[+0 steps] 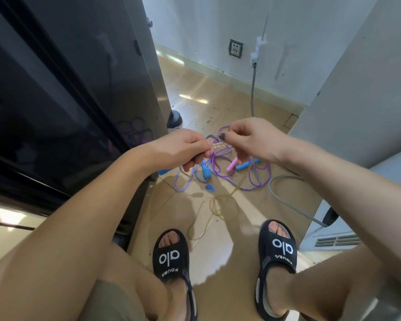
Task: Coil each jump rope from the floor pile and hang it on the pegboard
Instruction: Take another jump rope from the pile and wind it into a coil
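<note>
Left hand (183, 147) curled gripping, right hand (248, 140) pinching, apparently same rope (214, 141).

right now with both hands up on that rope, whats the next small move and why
Probably wind one more loop: the right hand could draw up a little more of the thin tan rope and pass it to the left hand, which grips the gathered end. Most of that rope trails loose on the floor between the sandals, beside the purple rope pile, so the coil looks barely begun.

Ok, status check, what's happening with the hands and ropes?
Both hands, left and right, pinching thin tan rope. Purple ropes piled on floor. Nothing blocking.
</note>
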`<act>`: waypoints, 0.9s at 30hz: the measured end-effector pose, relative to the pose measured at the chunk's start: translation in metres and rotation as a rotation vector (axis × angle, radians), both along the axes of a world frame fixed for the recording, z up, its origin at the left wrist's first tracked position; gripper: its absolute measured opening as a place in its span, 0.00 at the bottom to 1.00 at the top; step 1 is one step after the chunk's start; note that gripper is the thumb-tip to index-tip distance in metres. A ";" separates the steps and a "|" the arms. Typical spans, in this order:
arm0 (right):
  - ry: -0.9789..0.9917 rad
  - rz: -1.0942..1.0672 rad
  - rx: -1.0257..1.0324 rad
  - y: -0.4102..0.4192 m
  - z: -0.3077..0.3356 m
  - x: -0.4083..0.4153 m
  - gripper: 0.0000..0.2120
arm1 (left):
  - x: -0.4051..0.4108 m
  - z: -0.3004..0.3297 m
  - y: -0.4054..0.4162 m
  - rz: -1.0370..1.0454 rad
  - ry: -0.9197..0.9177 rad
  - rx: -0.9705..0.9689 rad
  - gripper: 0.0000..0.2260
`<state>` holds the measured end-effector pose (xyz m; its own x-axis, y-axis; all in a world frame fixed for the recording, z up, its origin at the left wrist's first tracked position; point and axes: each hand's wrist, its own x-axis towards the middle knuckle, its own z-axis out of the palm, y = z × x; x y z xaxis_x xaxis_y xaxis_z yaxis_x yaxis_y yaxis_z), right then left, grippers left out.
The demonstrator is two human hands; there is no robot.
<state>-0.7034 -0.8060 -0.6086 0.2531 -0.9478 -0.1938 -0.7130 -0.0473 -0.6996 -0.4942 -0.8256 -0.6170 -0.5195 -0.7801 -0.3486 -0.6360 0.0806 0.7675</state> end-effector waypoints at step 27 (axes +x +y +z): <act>0.112 -0.079 -0.134 -0.013 -0.005 -0.024 0.18 | -0.002 0.003 0.000 0.043 0.097 0.036 0.16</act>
